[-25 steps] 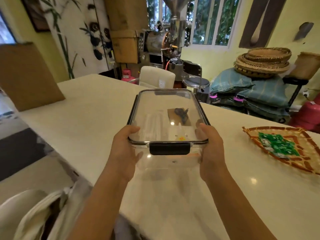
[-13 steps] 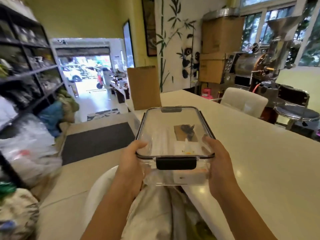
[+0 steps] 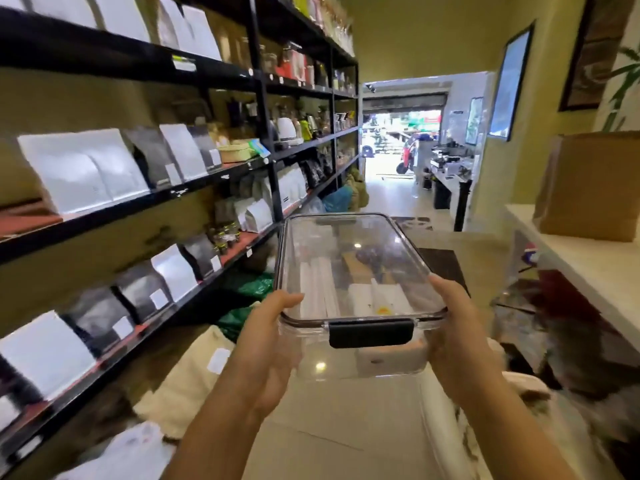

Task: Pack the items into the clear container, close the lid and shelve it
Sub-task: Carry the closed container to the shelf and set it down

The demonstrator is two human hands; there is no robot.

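I hold the clear container (image 3: pixel 356 268) level in front of me, above the floor. Its clear lid is down, and a black latch (image 3: pixel 371 332) sits at the near end. Through the lid I see white paper packets and a brown card with a dark item. My left hand (image 3: pixel 268 336) grips the near left corner, thumb on the lid. My right hand (image 3: pixel 462 327) grips the near right corner in the same way. The black shelf unit (image 3: pixel 166 195) runs along my left, apart from the container.
The shelves carry white and black pouches (image 3: pixel 83 171), jars and kettles. Sacks and bags (image 3: pixel 187 379) lie on the floor below the shelves. A white counter (image 3: pixel 568 251) with a cardboard box (image 3: pixel 588 183) stands on my right. An aisle leads to an open doorway (image 3: pixel 398 143).
The view has swung left from the white table to the shelf unit and aisle. The container has left the table and stays held in both hands.
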